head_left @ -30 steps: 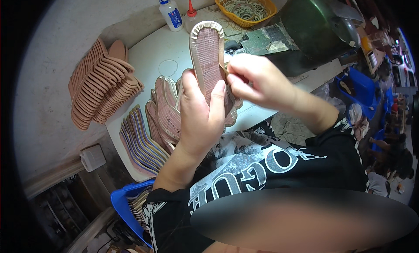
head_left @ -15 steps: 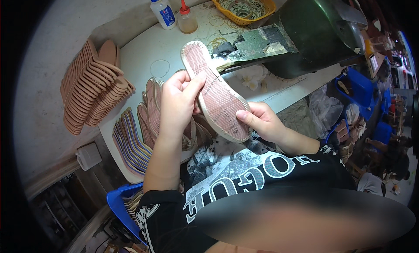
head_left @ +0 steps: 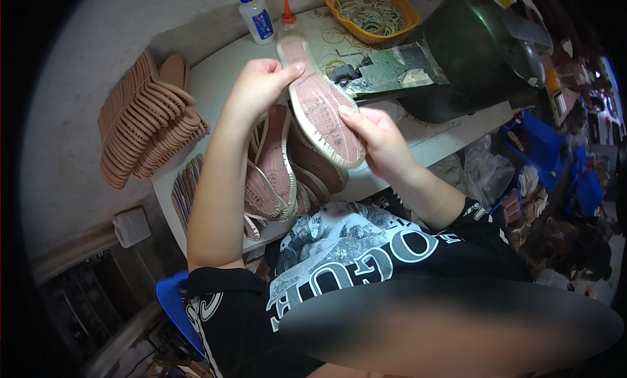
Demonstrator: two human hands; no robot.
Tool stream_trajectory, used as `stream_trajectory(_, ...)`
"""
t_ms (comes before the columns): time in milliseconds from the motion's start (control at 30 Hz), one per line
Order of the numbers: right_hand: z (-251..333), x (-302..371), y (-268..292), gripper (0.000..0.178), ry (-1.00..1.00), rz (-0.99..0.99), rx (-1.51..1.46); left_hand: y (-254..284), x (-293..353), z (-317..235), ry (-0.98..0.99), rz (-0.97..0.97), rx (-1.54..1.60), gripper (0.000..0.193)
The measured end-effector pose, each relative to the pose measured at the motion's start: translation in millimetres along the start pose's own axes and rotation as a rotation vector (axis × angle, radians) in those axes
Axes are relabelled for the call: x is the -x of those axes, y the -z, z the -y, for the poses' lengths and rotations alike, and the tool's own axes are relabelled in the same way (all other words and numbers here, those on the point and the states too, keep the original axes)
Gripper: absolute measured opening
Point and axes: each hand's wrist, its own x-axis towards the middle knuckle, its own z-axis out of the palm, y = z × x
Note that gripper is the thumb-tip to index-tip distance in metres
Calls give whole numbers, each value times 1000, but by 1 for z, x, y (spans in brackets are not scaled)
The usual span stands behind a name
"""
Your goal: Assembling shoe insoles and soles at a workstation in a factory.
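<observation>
Holding the sole (head_left: 320,107) up over the bench (head_left: 215,84), tread side toward me, tilted with the toe end up and away. Left hand (head_left: 258,87) is closed on the toe end, thumb on the face; right hand (head_left: 379,140) is closed on the heel end, fingers curled under the edge, so it's pinched at both tips with nothing supporting the middle. Risks as I see them: it's thin and flexible, so if either pinch slackens it will probably flop or swing down into the loose soles (head_left: 281,169) lying right below and knock them toward the bench edge near my lap. If there's wet adhesive on it (can't tell from here), my thumb on the face would smear it. Glue bottle (head_left: 256,15) and red-tipped bottle (head_left: 287,15) stand just past the toe end; swinging it forward could tip them. Stacked insoles (head_left: 147,123) at left are well apart, no concern. Basket of rubber bands (head_left: 372,12) is also clear.
</observation>
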Motion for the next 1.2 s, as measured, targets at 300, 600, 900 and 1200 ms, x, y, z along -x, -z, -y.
stream_trajectory(300,-24,24,-22,35,62,510,591,73,158,131,-3,-830,104,26)
stream_trajectory(600,-16,21,-46,27,366,698,812,40,188,106,-114,-777,224,32)
stream_trajectory(900,-2,21,-46,21,401,401,929,-19,164,18,-230,-186,831,36)
stream_trajectory(1200,35,18,-55,12,940,435,1396,-42,157,15,-466,-405,349,21)
